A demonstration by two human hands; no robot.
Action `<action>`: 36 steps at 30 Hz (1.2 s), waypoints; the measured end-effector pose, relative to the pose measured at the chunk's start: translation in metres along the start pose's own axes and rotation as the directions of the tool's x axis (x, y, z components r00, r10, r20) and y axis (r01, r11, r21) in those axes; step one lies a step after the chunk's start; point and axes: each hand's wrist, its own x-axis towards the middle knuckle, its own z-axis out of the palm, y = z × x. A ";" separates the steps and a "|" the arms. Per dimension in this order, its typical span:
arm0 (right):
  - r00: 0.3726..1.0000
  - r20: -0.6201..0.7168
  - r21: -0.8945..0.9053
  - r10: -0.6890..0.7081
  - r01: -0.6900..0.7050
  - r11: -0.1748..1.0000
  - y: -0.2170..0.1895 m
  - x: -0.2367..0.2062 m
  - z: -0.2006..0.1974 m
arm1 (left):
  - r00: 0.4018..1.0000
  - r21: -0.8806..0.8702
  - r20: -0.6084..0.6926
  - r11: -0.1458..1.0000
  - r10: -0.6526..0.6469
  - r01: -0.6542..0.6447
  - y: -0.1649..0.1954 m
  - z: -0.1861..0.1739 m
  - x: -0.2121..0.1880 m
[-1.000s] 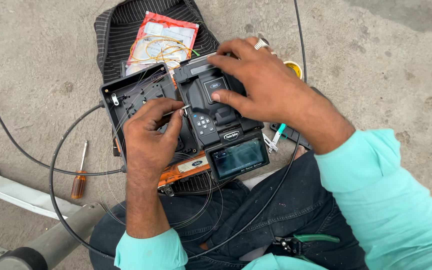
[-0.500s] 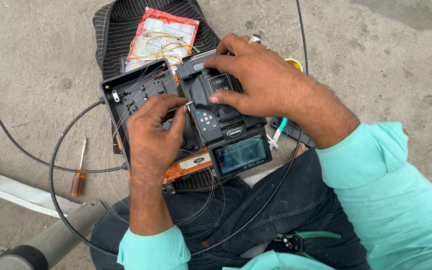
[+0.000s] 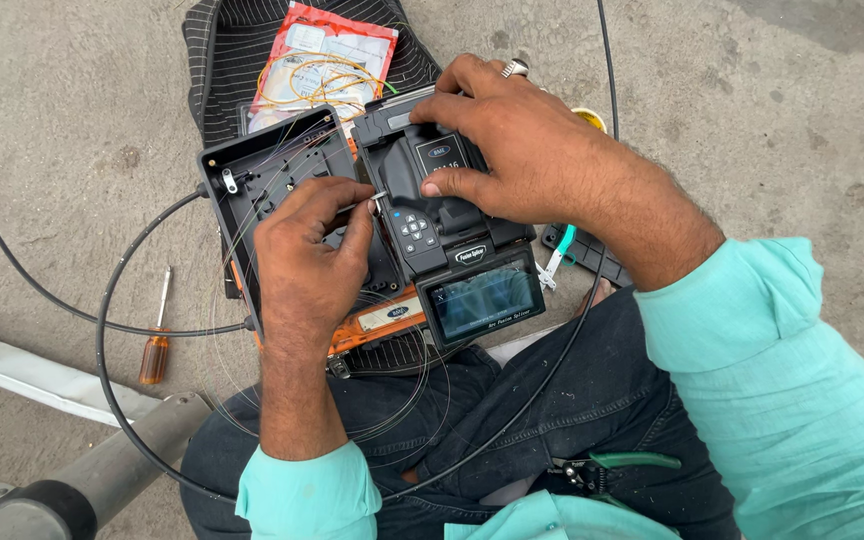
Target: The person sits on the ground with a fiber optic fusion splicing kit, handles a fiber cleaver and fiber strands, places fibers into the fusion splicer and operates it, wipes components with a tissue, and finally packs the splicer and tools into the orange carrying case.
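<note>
Loading fibre: left hand (image 3: 307, 255) pinches a fibre sleeve (image 3: 376, 197) — right hand (image 3: 512, 145) presses the fusion splicer (image 3: 452, 240) cover; seating next needs steadiness.

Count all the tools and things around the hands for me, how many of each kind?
Hands: 2, left hand and right hand
Splicing machine with screen: 1
Black tray box: 1
Screwdriver: 1
Green-handled pliers: 1
Red packet of yellow fibre: 1
Thick black cable: 1
Total: 8

Left hand (image 3: 307, 255) pinches fibre (image 3: 360, 205) at splicer (image 3: 442, 235); right hand (image 3: 522, 150) on lid.
</note>
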 end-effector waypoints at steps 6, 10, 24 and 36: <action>0.998 -0.012 0.020 -0.057 0.057 0.998 0.002 -0.001 -0.001 | 1.000 -0.008 -0.003 1.000 0.007 -0.007 0.000 0.000 -0.001; 0.999 -0.001 0.026 -0.037 0.037 0.999 0.003 -0.002 0.000 | 1.000 -0.016 -0.010 1.000 0.024 -0.024 0.001 0.001 -0.001; 0.945 -0.241 0.112 -0.219 0.252 0.961 -0.020 -0.033 -0.028 | 0.999 -0.025 -0.017 0.999 0.047 -0.047 -0.002 -0.002 0.003; 0.967 -0.157 0.365 -0.200 0.245 0.898 -0.012 -0.031 -0.040 | 0.990 0.044 -0.073 0.992 0.122 -0.119 -0.005 -0.002 0.015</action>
